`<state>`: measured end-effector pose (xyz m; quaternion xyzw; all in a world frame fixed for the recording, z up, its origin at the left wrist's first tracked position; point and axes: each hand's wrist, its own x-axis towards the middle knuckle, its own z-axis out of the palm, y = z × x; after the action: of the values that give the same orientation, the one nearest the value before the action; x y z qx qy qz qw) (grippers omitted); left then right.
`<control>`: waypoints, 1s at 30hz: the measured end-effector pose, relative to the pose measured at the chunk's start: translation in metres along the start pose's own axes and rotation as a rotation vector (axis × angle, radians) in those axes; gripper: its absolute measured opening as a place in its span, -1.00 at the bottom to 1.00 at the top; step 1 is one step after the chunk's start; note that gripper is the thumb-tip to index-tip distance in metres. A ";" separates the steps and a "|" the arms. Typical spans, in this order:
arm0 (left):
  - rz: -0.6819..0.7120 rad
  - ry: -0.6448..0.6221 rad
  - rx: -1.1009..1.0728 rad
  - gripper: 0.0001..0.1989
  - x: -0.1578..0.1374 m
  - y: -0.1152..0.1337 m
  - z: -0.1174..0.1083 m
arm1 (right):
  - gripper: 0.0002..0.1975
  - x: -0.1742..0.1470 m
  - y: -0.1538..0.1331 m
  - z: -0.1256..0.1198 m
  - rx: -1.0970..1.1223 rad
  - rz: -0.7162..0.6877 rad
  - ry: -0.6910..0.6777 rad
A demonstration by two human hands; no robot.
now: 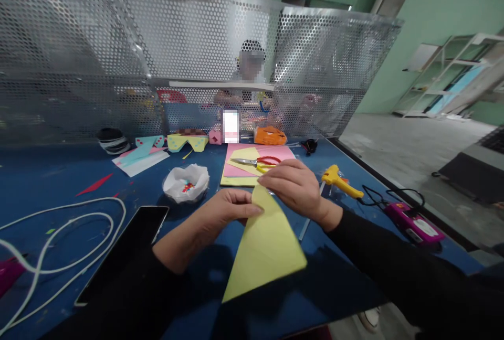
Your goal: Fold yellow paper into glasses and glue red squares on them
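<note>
Between my hands hangs a piece of yellow paper (268, 251), narrow at the top and wide toward me. My left hand (232, 206) pinches its upper left edge between thumb and fingers. At the top tip, my right hand (297, 188) closes its fingers on the same sheet; its thumb is hidden. Just beyond lie scissors (246, 161) with red and yellow handles, on a stack of pink paper (236, 153) and yellow sheets. Right of my right hand is a yellow glue gun (340, 182).
A paper-lined bowl (186, 185) holds small red scraps. On the left lie a black phone (129, 251) and a looped white cable (114, 219). Paper cut-outs (187, 142) and an orange packet (270, 135) stand near the perforated metal screen (197, 41). A magenta power strip (413, 223) sits right. Behind the screen is another person.
</note>
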<state>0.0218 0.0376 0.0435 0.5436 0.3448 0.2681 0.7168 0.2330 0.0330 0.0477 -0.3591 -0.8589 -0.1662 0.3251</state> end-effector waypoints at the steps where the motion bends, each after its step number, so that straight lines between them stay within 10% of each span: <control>1: 0.007 0.050 -0.021 -0.82 0.002 -0.003 0.000 | -0.78 0.005 0.009 0.007 -0.059 0.125 -0.148; 14: -0.010 0.310 -0.344 -0.70 0.013 -0.034 -0.011 | -0.64 0.015 0.117 0.099 -0.167 0.520 -0.763; 22: -0.014 0.370 -0.416 -0.78 0.013 -0.033 -0.008 | -0.62 0.020 0.117 0.099 -0.056 0.575 -0.740; 30: 0.018 0.474 -0.436 -0.83 0.014 -0.035 -0.009 | -0.53 0.019 0.087 0.056 0.268 0.688 -0.386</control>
<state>0.0241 0.0444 0.0058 0.3028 0.4317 0.4611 0.7136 0.2618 0.1315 0.0239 -0.6042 -0.7481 0.1359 0.2384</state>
